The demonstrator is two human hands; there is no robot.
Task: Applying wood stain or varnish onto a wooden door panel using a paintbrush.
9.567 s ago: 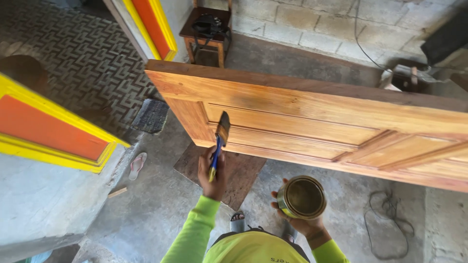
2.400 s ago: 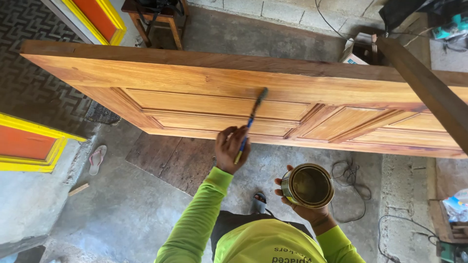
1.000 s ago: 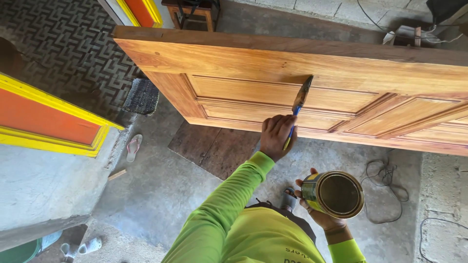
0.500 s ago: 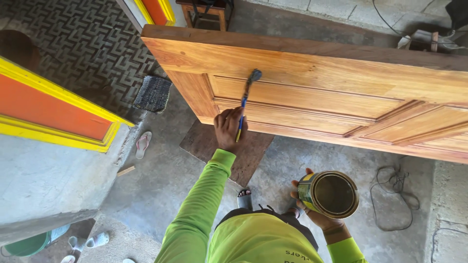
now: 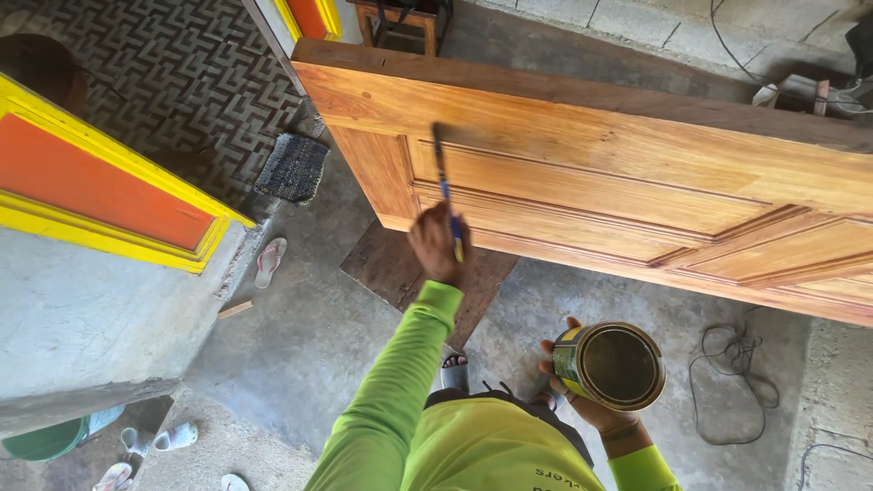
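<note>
Lime-sleeved left hand point(image 5: 436, 245) gripped a blue-handled brush point(image 5: 445, 186), bristles touching the wooden door point(image 5: 637, 164) at twelve o'clock (panelled, lying flat). At five o'clock, right hand point(image 5: 582, 400) wrapped around an open tin point(image 5: 611, 365).

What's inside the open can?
The can, held in the right hand, shows only a dark, shadowed interior; no liquid level is discernible. Its bottom outside is hidden.

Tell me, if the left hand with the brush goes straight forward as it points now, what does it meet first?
Probably the wooden door: the left hand aims the paintbrush at its upper panel, and the bristles seem to touch it already.
</note>
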